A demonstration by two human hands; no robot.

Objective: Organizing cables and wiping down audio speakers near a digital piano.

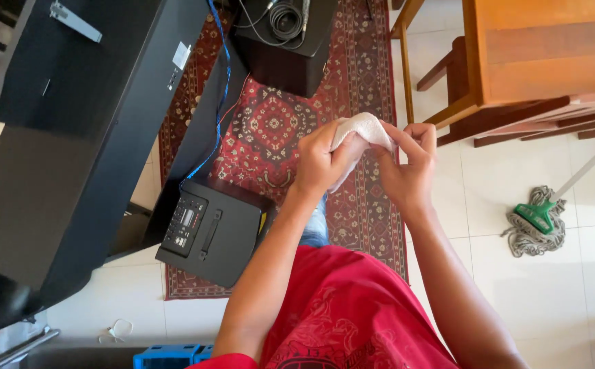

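2 hands (left (319,162), right (407,167)) raised before the chest, both gripping 1 white cloth (362,128).

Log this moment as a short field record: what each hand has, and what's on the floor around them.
left hand: grips the white cloth, fingers closed on it
right hand: pinches the same cloth at its edge
below hands: red patterned rug
left of hands: black amplifier box on the rug, blue cable running to it
right: string mop lying on white tiles; wooden furniture above it
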